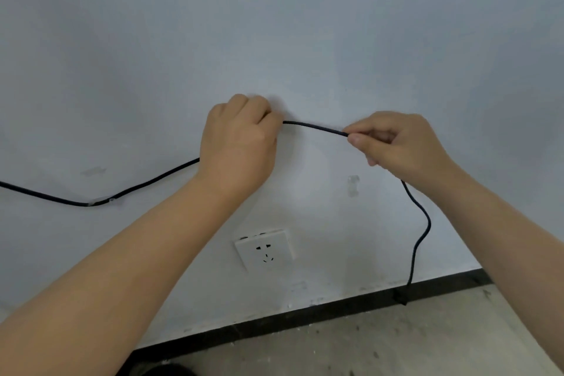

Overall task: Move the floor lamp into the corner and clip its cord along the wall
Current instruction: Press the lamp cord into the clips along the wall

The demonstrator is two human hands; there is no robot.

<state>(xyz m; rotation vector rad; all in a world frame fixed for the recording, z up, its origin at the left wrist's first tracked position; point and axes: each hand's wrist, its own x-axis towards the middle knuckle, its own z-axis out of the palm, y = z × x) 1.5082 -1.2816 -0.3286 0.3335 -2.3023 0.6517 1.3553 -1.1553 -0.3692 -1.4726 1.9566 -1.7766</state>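
Note:
A black cord (314, 127) runs along the pale wall (305, 24). My left hand (239, 143) is closed on the cord and pressed against the wall; whatever sits under its fingers is hidden. My right hand (403, 143) pinches the cord a short way to the right, holding that stretch taut. Left of my left hand the cord sags down through a clear clip (111, 201) and leaves the view at the left edge. From my right hand it hangs down to its black plug (400, 298) near the skirting. The lamp is out of view.
A white wall socket (265, 250) sits below my hands with nothing plugged in. A clear clip (353, 184) is stuck on the wall under my right hand, and a piece of clear tape (93, 171) at left. A dark skirting (305, 319) meets the grey floor (396, 342).

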